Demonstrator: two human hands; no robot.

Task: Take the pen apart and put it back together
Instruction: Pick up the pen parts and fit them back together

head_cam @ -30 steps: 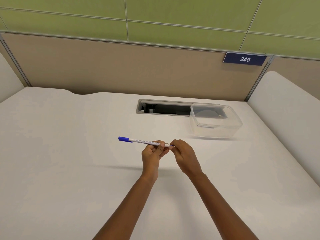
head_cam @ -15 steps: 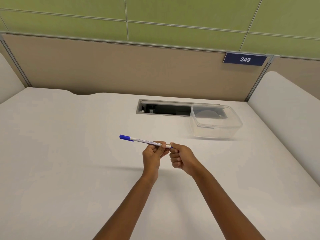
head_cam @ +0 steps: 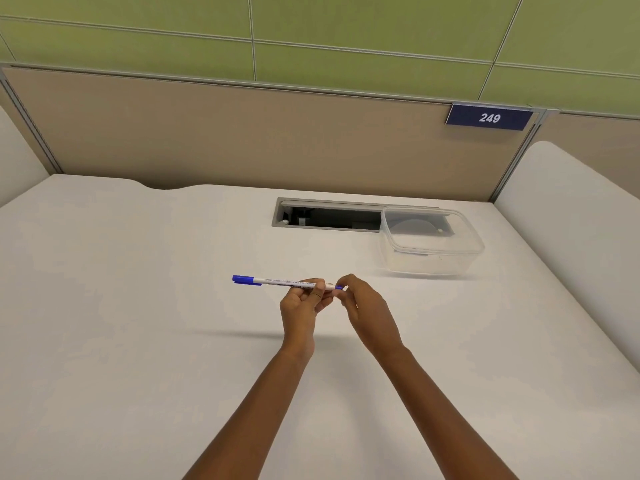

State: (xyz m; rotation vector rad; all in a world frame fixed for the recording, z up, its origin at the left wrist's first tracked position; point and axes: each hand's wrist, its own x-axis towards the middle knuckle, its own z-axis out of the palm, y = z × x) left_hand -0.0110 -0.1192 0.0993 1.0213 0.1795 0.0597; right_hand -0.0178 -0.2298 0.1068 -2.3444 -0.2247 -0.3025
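Above the white desk, a pen held level between two hands
Left hand has its fingers curled round the white barrel near its right end, with the blue cap pointing left; right hand pinches the small blue end piece, thumb and fingertips closed on it. A clear plastic tub sits well apart at the far side, partly over a cable slot

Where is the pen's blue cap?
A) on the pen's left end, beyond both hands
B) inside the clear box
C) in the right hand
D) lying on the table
A: the blue cap sits on the left end of the pen; the left hand grips it, the right hand pinches the other end.
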